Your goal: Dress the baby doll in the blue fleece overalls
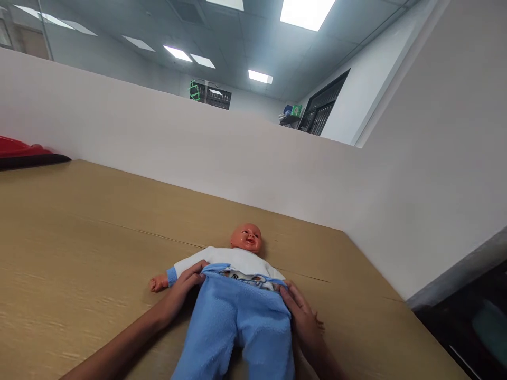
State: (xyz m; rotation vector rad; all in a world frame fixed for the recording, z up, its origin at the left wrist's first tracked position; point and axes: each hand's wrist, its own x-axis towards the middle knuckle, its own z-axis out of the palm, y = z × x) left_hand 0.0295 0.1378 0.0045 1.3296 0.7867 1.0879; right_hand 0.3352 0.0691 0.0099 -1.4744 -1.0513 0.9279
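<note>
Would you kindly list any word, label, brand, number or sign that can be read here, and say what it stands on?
No text can be read anywhere in this picture.
Green item in the background: too small and blurred to tell whether it bears print.
Dark marks between the white shirt and blue trousers: unclear, no letters made out.
Shirt and trousers themselves: no lettering shows.

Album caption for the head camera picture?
Left hand and right hand hold the blue trousers by the waist on a faceup doll.
</note>
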